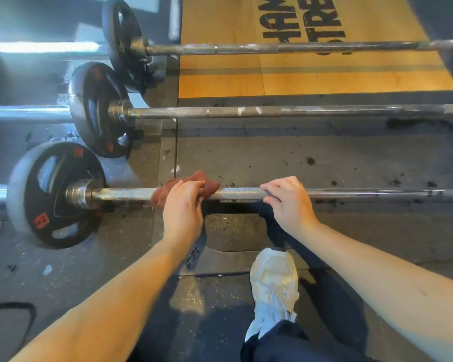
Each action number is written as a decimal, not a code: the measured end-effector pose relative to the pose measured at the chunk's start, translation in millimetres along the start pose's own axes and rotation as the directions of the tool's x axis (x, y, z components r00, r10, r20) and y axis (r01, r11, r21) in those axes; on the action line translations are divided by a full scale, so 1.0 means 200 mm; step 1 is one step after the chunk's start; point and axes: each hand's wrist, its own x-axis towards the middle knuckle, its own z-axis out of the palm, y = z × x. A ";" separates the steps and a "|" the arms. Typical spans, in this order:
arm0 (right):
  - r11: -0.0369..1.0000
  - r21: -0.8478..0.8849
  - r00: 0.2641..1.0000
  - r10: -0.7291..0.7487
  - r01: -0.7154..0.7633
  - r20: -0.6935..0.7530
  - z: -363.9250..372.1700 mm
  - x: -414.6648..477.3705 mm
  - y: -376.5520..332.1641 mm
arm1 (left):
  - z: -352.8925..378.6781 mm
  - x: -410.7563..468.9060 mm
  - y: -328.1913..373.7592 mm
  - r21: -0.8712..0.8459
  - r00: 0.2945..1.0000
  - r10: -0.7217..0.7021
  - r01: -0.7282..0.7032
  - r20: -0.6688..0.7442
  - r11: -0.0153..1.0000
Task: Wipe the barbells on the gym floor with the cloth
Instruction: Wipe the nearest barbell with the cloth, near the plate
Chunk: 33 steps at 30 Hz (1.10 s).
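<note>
Three barbells lie side by side on the gym floor. The nearest barbell (241, 193) has a steel bar and a black plate (55, 194) at its left end. A reddish-brown cloth (209, 186) is wrapped over this bar just right of the collar. My left hand (183, 205) grips the cloth against the bar. My right hand (288, 199) curls over the bare bar a little further right. The middle barbell (272, 111) and the far barbell (272, 48) lie beyond, untouched.
The dark rubber floor (272, 158) is speckled with black crumbs. A wooden lifting platform (220, 82) with black lettering lies under the far bar. My white shoe (275, 286) stands just behind the near bar. A black cable (29, 317) loops at the lower left.
</note>
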 end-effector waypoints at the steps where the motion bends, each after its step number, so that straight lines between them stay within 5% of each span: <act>1: 1.000 -0.024 0.999 -0.018 0.019 0.047 -0.02 0.02 0.01 | -0.03 0.02 -0.03 0.018 0.998 0.061 -0.061 0.035 0.998; 4: 0.993 -0.060 0.952 -0.078 0.100 0.296 -0.12 0.13 0.01 | -0.16 0.11 -0.19 0.078 0.961 0.191 -0.209 0.199 0.975; 8: 0.997 -0.065 0.663 0.031 0.027 0.748 -0.18 0.33 -0.03 | -0.23 0.13 -0.25 0.007 0.951 0.136 -0.143 0.278 0.990; 15: 0.996 0.072 0.472 -0.036 -0.059 0.881 -0.08 0.50 -0.18 | -0.20 0.14 -0.25 -0.008 0.953 0.094 -0.095 0.289 0.995; 20: 0.999 0.038 0.639 -0.029 0.000 0.769 -0.04 0.41 -0.17 | -0.24 0.16 -0.27 0.023 0.927 0.096 -0.112 0.362 0.993; 25: 0.896 -0.300 0.917 -0.224 0.326 0.329 0.11 0.16 -0.12 | -0.24 0.10 -0.24 0.054 0.952 0.144 -0.165 0.272 0.985; 28: 0.880 -0.336 0.942 -0.317 0.335 0.109 0.15 0.07 -0.15 | -0.19 0.04 -0.19 0.015 0.970 0.129 -0.135 0.208 0.991; 33: 0.971 -0.116 0.935 -0.164 0.209 0.313 0.02 0.11 -0.14 | -0.01 0.01 -0.08 -0.024 0.985 0.129 -0.127 0.112 0.992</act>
